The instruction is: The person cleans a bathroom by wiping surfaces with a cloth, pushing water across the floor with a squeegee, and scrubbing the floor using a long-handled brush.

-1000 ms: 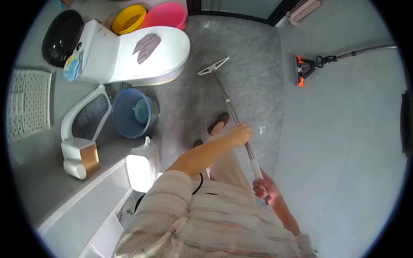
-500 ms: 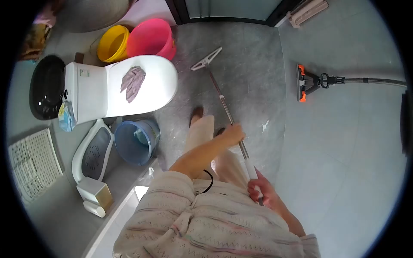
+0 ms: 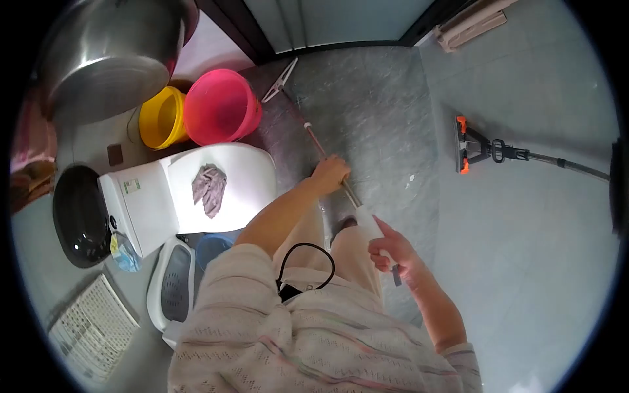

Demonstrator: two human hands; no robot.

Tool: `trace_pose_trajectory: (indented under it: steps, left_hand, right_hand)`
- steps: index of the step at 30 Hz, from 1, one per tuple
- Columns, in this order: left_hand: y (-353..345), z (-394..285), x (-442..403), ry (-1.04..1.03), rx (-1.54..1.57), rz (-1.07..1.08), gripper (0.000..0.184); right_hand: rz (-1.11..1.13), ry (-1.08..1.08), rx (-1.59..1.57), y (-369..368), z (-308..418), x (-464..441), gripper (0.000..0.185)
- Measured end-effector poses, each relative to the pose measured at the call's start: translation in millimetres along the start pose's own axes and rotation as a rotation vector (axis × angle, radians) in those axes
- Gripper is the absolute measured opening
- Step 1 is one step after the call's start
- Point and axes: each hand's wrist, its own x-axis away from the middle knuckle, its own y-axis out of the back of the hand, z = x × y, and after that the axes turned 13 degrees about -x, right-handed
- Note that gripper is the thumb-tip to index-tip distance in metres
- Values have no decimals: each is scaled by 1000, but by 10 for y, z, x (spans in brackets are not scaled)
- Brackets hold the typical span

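"2 hands grasped the pole (image 3: 316, 142): we saw the left hand (image 3: 331, 174) wrapped around its metal length and the right hand (image 3: 398, 252) closed around the white grip (image 3: 368, 222). Neither was free."

"Where did we find the head?"

"We located the white head (image 3: 280, 81) at the pole's far end, low over the gray floor (image 3: 380, 98), between the pink bucket (image 3: 251, 119) and the dark door frame (image 3: 239, 26). We could not tell whether it touched the bucket."

"What could have gone wrong from there?"

"We judged 3 risks. A swing to the left could have knocked the pink bucket against the yellow bucket (image 3: 178, 121), since the head stood just beside it. A forward shove could have jammed the head at the frame. A careless pull back could have snagged the black cable loop (image 3: 306, 245), which stood out at the waist."
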Motion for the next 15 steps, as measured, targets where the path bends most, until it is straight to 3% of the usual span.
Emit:
trace_pose_trajectory:
  steps: [2, 4, 6, 9, 11, 13, 15]
  left_hand:
    - [42, -132, -299, -85, -149, 175, 5]
    - [-336, -508, -296, -179, -71, 149, 5]
    - [-194, -949, -171, -201, -11, 99, 4]
    - [-157, -951, -229, -268, 32, 216, 5]
    - [-135, -468, -372, -230, -64, 344, 5]
    - [200, 39, -458, -346, -156, 317, 8]
    - [648, -190, -380, -228, -12, 451, 10]
  right_hand:
    - [-58, 18, -55, 173, 3, 71, 77]
    - [-109, 36, -20, 369, -294, 302, 76]
    - [-149, -68, -127, 368, -436, 664, 75]
    - [-77, 0, -237, 298, -444, 775, 76]
    - [-40, 10, -250, 91, -387, 307, 76]
    - [-38, 31, -253, -4, -270, 49, 76]
    - [-82, 55, -279, -107, -280, 38, 76]
